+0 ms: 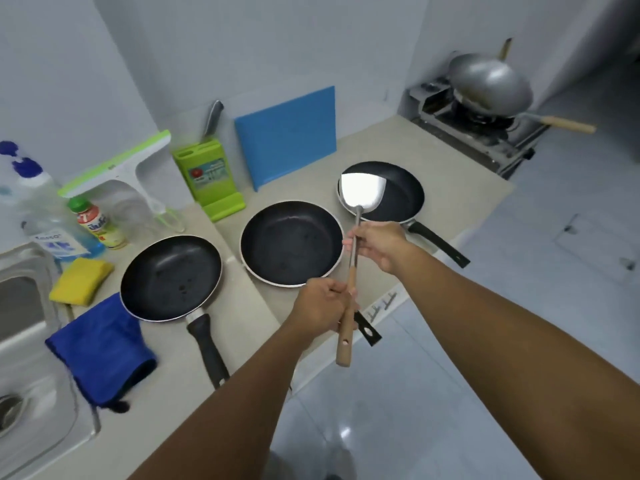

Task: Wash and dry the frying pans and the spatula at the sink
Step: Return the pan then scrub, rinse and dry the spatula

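Note:
Three black frying pans lie in a row on the beige counter: the left pan [170,277], the middle pan [291,242] and the right pan [398,192]. I hold a steel spatula [362,194] with a wooden handle upright over the counter's edge. My left hand [320,308] grips the wooden handle. My right hand [379,245] pinches the metal shaft higher up. The spatula's blade hangs above the right pan's near rim. The steel sink [24,327] sits at the far left.
A blue cloth [100,348] and a yellow sponge [81,280] lie beside the sink. Dish soap bottles [52,216], a green squeegee [121,168], a green knife block [207,178] and a blue cutting board [287,136] line the wall. A wok [491,84] sits on the stove.

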Available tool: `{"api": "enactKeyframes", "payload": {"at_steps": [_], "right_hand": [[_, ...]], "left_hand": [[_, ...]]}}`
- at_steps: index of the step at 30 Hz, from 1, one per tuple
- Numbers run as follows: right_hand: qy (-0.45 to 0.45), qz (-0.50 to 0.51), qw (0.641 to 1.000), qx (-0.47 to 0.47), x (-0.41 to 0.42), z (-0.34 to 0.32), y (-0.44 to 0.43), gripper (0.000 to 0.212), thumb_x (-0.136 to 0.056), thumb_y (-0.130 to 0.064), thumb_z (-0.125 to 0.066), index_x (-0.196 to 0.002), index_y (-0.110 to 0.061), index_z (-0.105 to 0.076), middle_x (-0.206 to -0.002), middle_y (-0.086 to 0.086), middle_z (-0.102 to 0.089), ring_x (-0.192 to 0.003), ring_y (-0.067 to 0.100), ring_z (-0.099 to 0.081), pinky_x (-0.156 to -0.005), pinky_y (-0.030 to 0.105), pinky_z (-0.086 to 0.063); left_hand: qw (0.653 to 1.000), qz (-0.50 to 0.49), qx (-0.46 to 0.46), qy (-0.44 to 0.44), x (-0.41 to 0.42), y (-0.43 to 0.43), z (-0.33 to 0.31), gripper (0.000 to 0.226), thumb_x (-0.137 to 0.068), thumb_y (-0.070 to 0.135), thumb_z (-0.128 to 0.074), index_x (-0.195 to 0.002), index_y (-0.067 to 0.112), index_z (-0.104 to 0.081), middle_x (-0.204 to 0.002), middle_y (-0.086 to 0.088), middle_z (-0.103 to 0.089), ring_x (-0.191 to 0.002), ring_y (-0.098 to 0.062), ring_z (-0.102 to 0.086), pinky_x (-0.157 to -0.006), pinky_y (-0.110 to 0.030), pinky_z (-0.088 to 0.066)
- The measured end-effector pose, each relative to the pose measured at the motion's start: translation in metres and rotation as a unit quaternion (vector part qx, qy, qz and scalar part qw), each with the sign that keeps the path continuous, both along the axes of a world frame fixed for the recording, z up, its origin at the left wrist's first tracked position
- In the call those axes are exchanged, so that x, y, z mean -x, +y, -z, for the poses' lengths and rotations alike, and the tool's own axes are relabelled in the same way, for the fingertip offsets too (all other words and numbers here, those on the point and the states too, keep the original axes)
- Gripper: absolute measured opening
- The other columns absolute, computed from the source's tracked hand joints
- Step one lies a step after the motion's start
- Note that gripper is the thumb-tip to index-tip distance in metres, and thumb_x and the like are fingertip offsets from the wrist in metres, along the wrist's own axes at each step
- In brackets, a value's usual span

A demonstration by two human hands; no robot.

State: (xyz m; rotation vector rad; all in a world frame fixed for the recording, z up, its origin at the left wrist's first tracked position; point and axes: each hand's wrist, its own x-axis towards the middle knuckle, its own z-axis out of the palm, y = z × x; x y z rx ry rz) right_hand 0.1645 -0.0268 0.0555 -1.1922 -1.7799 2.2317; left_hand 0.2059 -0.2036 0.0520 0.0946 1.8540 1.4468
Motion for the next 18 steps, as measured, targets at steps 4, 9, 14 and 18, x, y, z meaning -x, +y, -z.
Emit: {"api": "enactKeyframes", "payload": {"at_steps": [4,9,14,18], "right_hand": [[-0.036,-0.039,0.998,-0.021,0.011,0.007,0.054,0.018,-0.094,0.01,-0.057,-0.111,0.011,-0.062,-0.093,0.025,-0.063,-0.078,0.034,-0.067,-0.066,0.038,-0.064],[-0.078,-0.064,0.993,-0.06,0.049,0.026,0.108,0.014,-0.096,0.004,-0.061,-0.11,0.007,-0.063,-0.088,0.022,-0.065,-0.069,0.031,-0.067,-0.064,0.039,-0.064],[-0.116,-0.06,0.984,-0.125,0.101,0.046,0.16,0.007,-0.09,0.008,-0.064,-0.097,0.009,-0.066,-0.091,0.026,-0.07,-0.065,0.035,-0.072,-0.056,0.037,-0.061],[-0.152,-0.087,0.97,-0.169,0.132,0.063,0.193,0.006,-0.086,0.005,-0.07,-0.092,0.007,-0.07,-0.087,0.022,-0.073,-0.073,0.035,-0.076,-0.06,0.038,-0.063]], "left_hand": [[1.0,0.017,0.002,0.0,0.016,0.053,0.013,0.018,-0.101,0.021,-0.066,-0.099,0.004,-0.068,-0.096,-0.021,-0.078,-0.069,-0.031,-0.073,-0.058,-0.039,-0.062],[0.999,0.039,0.012,-0.013,0.05,0.112,0.022,0.029,-0.096,0.025,-0.073,-0.105,-0.002,-0.07,-0.085,-0.014,-0.077,-0.06,-0.024,-0.074,-0.057,-0.037,-0.064],[0.999,0.002,0.006,-0.054,0.087,0.172,0.043,0.035,-0.092,0.022,-0.078,-0.109,-0.007,-0.066,-0.086,-0.021,-0.076,-0.059,-0.026,-0.072,-0.06,-0.042,-0.065],[0.995,-0.037,0.012,-0.093,0.103,0.21,0.062,0.034,-0.092,0.016,-0.078,-0.109,-0.01,-0.065,-0.091,-0.03,-0.073,-0.06,-0.031,-0.071,-0.057,-0.043,-0.065]]}}
